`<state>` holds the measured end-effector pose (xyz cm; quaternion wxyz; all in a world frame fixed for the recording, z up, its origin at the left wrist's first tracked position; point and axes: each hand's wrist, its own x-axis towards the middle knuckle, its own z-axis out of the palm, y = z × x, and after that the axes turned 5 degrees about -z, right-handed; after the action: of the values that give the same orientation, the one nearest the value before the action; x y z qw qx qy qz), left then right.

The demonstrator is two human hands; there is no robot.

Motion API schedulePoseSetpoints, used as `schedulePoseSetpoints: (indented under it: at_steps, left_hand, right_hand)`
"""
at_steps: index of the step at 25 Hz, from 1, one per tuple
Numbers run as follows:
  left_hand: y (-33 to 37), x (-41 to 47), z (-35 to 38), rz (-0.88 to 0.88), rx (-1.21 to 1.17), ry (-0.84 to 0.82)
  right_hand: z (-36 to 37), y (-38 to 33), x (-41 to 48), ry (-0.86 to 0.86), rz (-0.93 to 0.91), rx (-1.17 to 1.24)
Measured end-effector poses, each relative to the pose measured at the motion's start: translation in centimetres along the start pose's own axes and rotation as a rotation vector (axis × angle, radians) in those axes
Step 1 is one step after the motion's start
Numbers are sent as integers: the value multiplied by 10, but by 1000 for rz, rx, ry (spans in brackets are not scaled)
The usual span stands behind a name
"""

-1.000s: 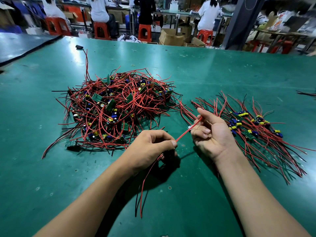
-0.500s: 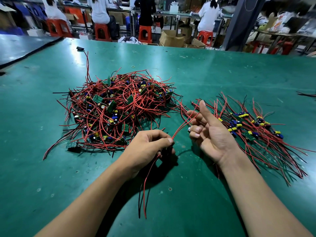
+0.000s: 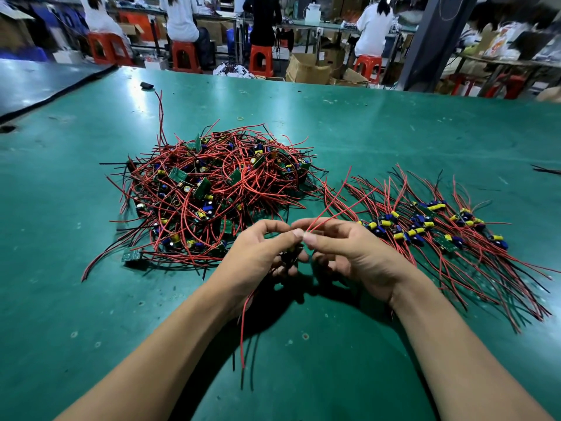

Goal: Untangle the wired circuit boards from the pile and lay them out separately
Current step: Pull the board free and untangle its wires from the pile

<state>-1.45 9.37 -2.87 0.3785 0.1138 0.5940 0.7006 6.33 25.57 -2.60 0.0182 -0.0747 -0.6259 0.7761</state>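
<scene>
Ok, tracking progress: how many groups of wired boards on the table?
2: a tangled pile left of centre, a laid-out row at right. The left hand holds another board, mostly hidden; the right hand pinches its wire.

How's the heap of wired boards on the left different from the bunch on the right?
The left heap is a mounded tangle with looping wires; the right group lies flat, wires fanned roughly parallel. The left heap looks bigger than the right group. Boards in the left heap tilt every way; those in the right group form a loose band. Both are green boards with red and black wires.
</scene>
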Motion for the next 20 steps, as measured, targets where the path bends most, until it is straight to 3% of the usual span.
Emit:
schedulePoseSetpoints:
  at_steps: [10,16,20]
  left_hand:
    - [5,-3,0,-67,-60,-74]
    - [12,-7,-4,-124,-339,-167]
    - [8,-8,0,1,-227,-159]
  right_hand:
    - [2,4,-3,-173,-35,-91]
    - [-1,-4,2,66,-240,214]
    - [9,-4,0,164,-388,-42]
